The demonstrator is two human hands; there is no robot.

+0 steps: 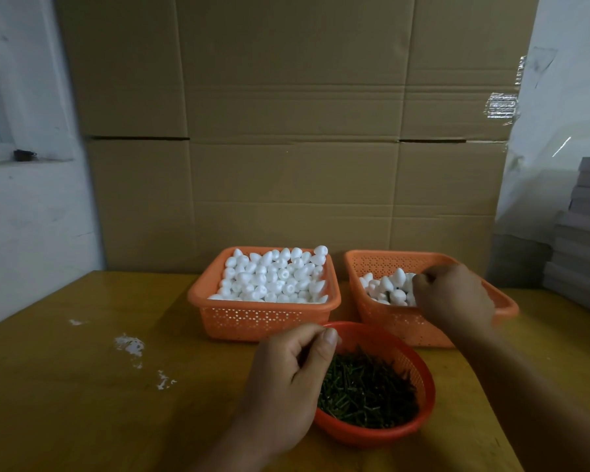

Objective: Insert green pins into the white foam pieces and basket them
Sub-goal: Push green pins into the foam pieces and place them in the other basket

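The left orange basket is heaped with plain white foam pieces. A smaller heap of foam pieces, some with dark pins showing, lies in the right orange basket. In front stands a round red bowl full of green pins. My left hand hovers over the bowl's left rim, fingers curled, thumb against forefinger, with nothing visible between them. My right hand reaches into the right basket, its curled fingers down among the foam pieces. The fingertips are hidden, so a hold cannot be made out.
The baskets and bowl stand on a yellow-brown wooden table with white foam crumbs at the left. A wall of cardboard boxes rises right behind the baskets. Grey stacked boards stand at the far right.
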